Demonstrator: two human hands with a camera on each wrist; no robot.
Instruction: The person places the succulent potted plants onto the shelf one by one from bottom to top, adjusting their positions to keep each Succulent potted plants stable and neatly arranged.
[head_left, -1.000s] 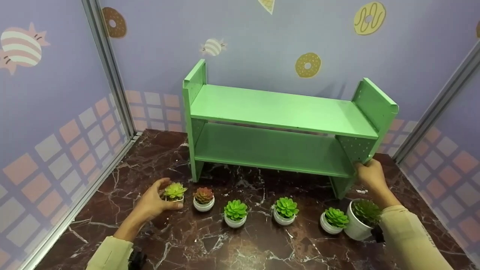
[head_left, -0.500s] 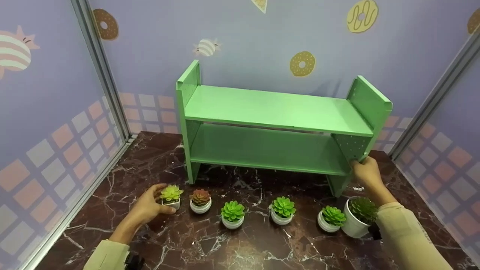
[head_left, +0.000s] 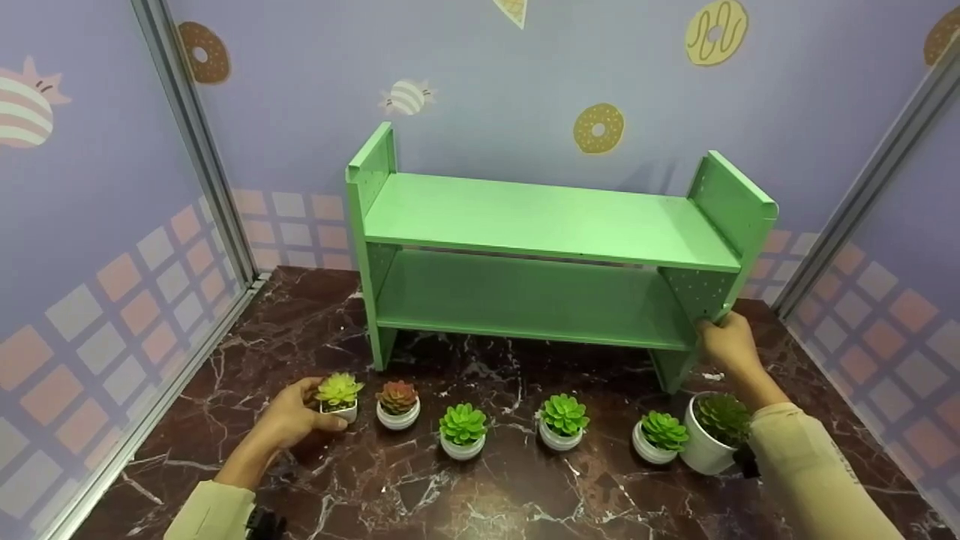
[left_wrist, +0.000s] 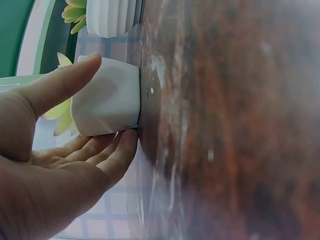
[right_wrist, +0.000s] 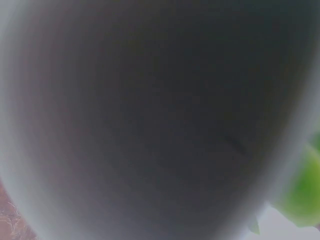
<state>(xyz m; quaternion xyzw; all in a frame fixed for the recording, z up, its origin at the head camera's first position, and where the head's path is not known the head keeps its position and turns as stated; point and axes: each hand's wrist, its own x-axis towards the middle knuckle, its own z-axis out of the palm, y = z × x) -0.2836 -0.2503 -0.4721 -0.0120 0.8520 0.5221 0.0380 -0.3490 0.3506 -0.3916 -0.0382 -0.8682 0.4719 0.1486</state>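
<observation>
My left hand [head_left: 289, 414] is around a small yellow-green succulent [head_left: 340, 389] in a white angular pot on the table. Seen in the left wrist view, the thumb [left_wrist: 70, 77] lies along the white pot [left_wrist: 111, 100] and the loosely extended fingers touch its other side. My right hand [head_left: 731, 346] grips the front edge of the right side panel of a green two-tier shelf [head_left: 525, 217]. Its fingertips are hidden inside the panel. Most of the right wrist view is a dark blur, with green leaves [right_wrist: 302, 195] at its right edge.
A red succulent [head_left: 397, 397], green succulents [head_left: 463, 425], [head_left: 564, 416], [head_left: 664, 431] and a larger potted plant [head_left: 720, 427] stand along the front on the dark marbled table [head_left: 510, 495]. Patterned wall panels [head_left: 487, 90] enclose the back and sides.
My left hand has shifted slightly back and left from the yellow-green succulent, so more of its pot shows. The right hand keeps its grip on the shelf. The head view has drifted a little.
</observation>
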